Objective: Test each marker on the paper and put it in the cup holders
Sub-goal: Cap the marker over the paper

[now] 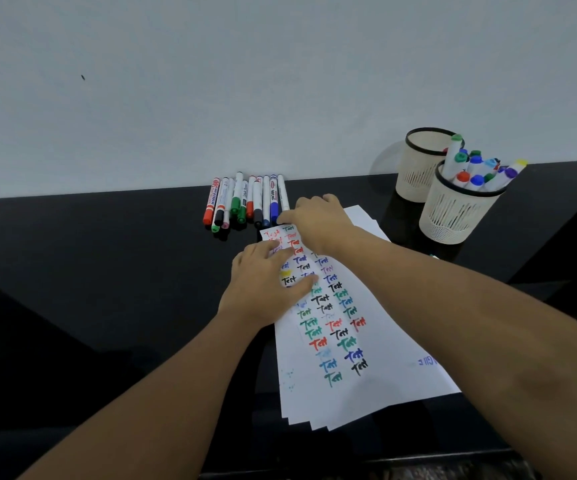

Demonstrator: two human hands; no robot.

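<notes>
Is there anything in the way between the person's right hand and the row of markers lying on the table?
Nothing visible. The right hand reaches over the top edge of the paper, its fingertips right at the near ends of the markers. The left hand rests flat on the paper, off to the side of that path.

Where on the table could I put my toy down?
Bare table lies left of the paper and the left hand. It is crowded by the wall: loose markers, then both cup holders at right.
</notes>
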